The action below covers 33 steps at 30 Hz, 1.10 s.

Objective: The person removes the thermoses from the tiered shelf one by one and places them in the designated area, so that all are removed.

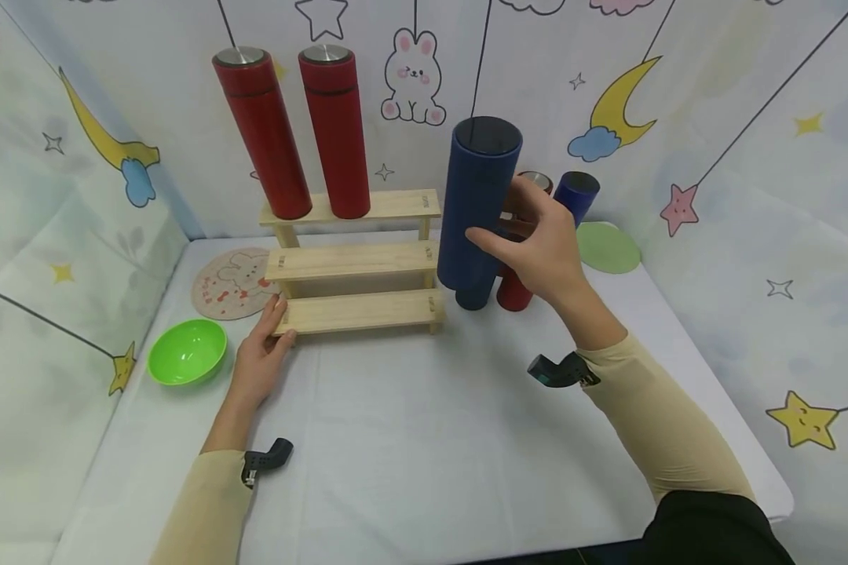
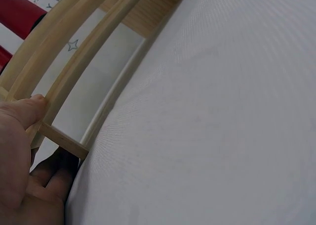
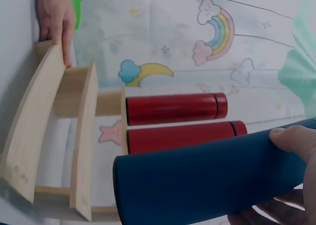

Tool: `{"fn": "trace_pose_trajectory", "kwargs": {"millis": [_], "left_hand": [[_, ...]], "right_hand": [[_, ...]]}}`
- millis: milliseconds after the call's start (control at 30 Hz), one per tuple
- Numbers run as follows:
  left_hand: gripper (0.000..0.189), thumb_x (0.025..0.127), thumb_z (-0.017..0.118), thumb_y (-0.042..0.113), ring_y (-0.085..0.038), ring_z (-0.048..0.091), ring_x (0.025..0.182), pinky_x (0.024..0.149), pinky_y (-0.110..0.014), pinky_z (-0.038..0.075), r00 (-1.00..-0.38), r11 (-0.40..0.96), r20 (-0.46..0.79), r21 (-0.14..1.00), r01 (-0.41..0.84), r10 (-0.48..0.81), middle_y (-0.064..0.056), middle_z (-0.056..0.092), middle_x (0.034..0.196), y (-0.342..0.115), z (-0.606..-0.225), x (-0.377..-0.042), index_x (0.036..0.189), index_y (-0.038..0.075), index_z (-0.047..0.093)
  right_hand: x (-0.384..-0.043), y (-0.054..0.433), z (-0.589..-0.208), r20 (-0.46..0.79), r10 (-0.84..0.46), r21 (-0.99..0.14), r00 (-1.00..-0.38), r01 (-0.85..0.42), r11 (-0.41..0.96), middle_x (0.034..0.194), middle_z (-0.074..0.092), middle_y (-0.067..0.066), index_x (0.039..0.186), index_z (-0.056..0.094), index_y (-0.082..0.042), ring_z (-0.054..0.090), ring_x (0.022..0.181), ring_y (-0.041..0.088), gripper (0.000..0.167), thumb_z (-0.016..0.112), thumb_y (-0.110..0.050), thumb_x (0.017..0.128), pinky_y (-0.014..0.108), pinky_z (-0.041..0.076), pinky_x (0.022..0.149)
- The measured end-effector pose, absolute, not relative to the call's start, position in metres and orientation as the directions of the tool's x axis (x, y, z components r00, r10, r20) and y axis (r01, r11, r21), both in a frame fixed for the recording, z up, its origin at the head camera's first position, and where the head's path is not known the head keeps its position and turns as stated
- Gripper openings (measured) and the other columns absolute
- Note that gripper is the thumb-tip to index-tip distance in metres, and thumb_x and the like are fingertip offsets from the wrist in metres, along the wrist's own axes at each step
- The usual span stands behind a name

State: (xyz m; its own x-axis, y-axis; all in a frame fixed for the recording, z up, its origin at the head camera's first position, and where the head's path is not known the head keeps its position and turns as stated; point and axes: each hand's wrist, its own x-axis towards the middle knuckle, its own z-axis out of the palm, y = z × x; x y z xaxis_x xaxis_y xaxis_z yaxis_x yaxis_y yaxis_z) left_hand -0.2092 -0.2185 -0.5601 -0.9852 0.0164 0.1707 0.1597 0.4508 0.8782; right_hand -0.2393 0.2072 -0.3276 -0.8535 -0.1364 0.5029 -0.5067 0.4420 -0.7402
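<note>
My right hand grips a blue thermos flask from its right side, thumb in front and fingers behind. The flask is raised, nearly upright, by the right end of a three-step wooden rack. Two red thermos flasks, one at left and one beside it, stand on the top step. My left hand holds the left end of the lowest step; its thumb lies on the wood. Behind my right hand stand another red flask and a blue one, partly hidden.
A bright green bowl sits left of the rack. Behind it lies a round pink mat with a rabbit print. A green round mat lies at the back right. Patterned curtains enclose the white table.
</note>
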Motion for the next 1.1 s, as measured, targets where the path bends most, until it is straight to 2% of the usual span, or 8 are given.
{"fn": "trace_pose_trajectory", "kwargs": {"millis": [200, 500, 733, 1100], "left_hand": [[0.063, 0.114, 0.059, 0.021, -0.027, 0.024, 0.162, 0.116, -0.010, 0.033, -0.987, 0.433, 0.159, 0.888, 0.153, 0.023, -0.006, 0.016, 0.181, -0.220, -0.560, -0.209, 0.172, 0.015, 0.033], [0.063, 0.114, 0.059, 0.024, -0.025, 0.024, 0.162, 0.120, -0.018, 0.035, -0.989, 0.434, 0.145, 0.890, 0.139, 0.019, -0.006, 0.016, 0.181, -0.221, -0.559, -0.210, 0.171, 0.015, 0.034], [0.063, 0.115, 0.059, 0.024, -0.026, 0.024, 0.162, 0.121, -0.020, 0.035, -0.988, 0.447, 0.151, 0.883, 0.141, 0.014, -0.006, 0.016, 0.181, -0.222, -0.560, -0.210, 0.171, 0.014, 0.034], [0.063, 0.114, 0.059, 0.024, -0.026, 0.024, 0.162, 0.120, -0.020, 0.036, -0.988, 0.432, 0.154, 0.890, 0.148, 0.020, -0.006, 0.015, 0.181, -0.222, -0.561, -0.211, 0.171, 0.015, 0.034]], "right_hand": [[-0.223, 0.227, -0.335, 0.473, -0.091, -0.767, -0.876, -0.461, 0.447, 0.134, 0.073, 0.008, 0.152, 0.063, -0.013, 0.071, 0.120, 0.027, 0.065, 0.088, -0.015, 0.092, 0.037, 0.059, 0.105], [-0.209, 0.259, -0.346, 0.474, -0.005, -0.768, -0.880, -0.417, 0.486, 0.137, 0.071, 0.010, 0.153, 0.063, -0.013, 0.069, 0.118, 0.018, 0.066, 0.088, -0.010, 0.092, 0.026, 0.059, 0.100], [-0.205, 0.291, -0.355, 0.478, 0.075, -0.761, -0.875, -0.370, 0.533, 0.137, 0.072, 0.005, 0.153, 0.064, -0.021, 0.069, 0.118, 0.014, 0.065, 0.088, -0.014, 0.093, 0.026, 0.059, 0.101], [-0.206, 0.326, -0.371, 0.483, 0.148, -0.760, -0.863, -0.329, 0.560, 0.133, 0.073, 0.003, 0.151, 0.066, -0.021, 0.068, 0.115, 0.011, 0.063, 0.087, -0.012, 0.092, 0.026, 0.059, 0.100]]}}
